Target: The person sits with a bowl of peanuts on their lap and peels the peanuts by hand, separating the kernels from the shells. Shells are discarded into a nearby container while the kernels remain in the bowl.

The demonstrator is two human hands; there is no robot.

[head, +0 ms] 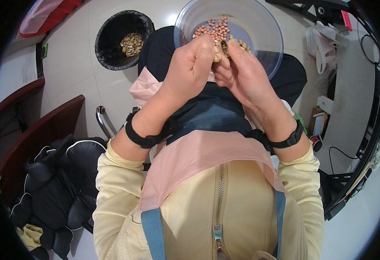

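Note:
A clear plastic basin (266, 35) rests on the lap, holding reddish shelled peanuts (220, 29) and, to their right, several unshelled peanuts (242, 44). Over its near side, my left hand (191, 66) and my right hand (246, 70) meet with bent fingers. Between the fingertips is a peanut shell (223, 47), its dark inner side showing, gripped by my right thumb and fingers. A pale piece of peanut shell (216, 58) shows just below, between the two hands. What my left fingertips pinch is mostly hidden.
A black-lined bin (100, 42) with empty peanut shells (132, 44) stands on the tiled floor at the left. Below it are a chair's metal armrest (102, 122) and a black padded seat (53, 185). Plastic bags (321, 48), a power strip (319, 125) and cables lie at the right.

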